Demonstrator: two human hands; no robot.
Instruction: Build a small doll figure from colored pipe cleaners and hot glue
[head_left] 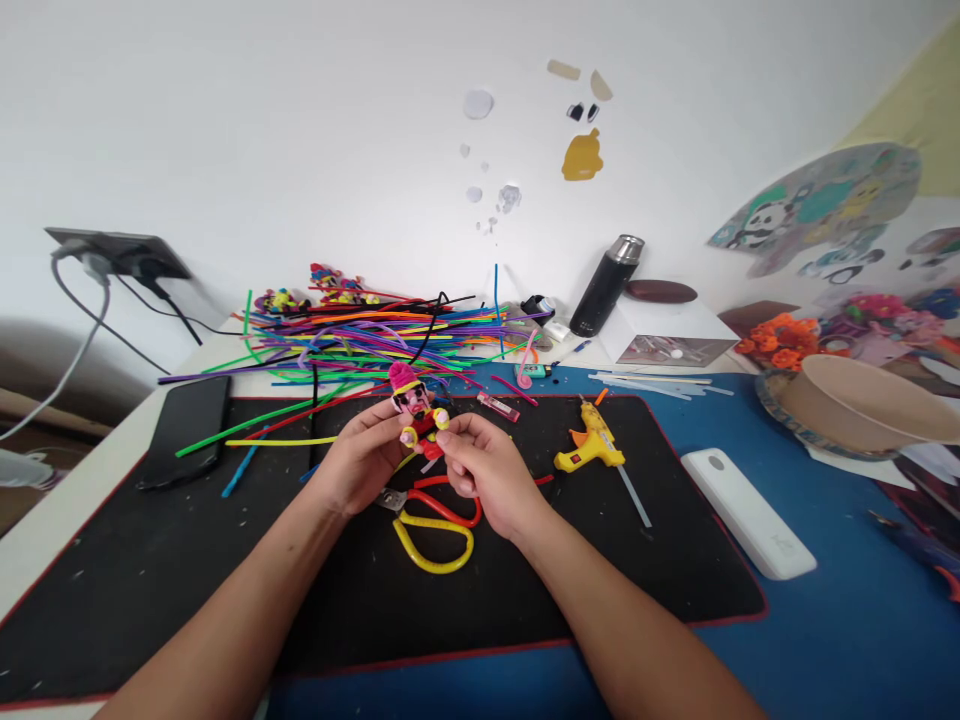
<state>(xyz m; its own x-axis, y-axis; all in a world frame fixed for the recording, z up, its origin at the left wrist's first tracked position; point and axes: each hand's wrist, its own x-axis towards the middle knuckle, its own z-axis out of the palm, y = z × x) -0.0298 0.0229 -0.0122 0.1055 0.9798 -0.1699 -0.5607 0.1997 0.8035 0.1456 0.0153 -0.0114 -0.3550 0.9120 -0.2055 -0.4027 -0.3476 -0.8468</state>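
Observation:
A small pipe-cleaner doll with a pink and yellow hat, pink face and dark eyes is held upright between my two hands above the black mat. My left hand is closed on its left side, thumb at the face. My right hand pinches its lower right side near a yellow arm. Beneath the hands lie scissors with one red and one yellow handle, their blades partly hidden. A red pipe cleaner lies partly behind my right hand.
Loose pipe cleaners pile up at the back, beside several small dolls. A yellow glue gun lies right of my hands. Further out are a phone, a black flask, a white case and a bowl.

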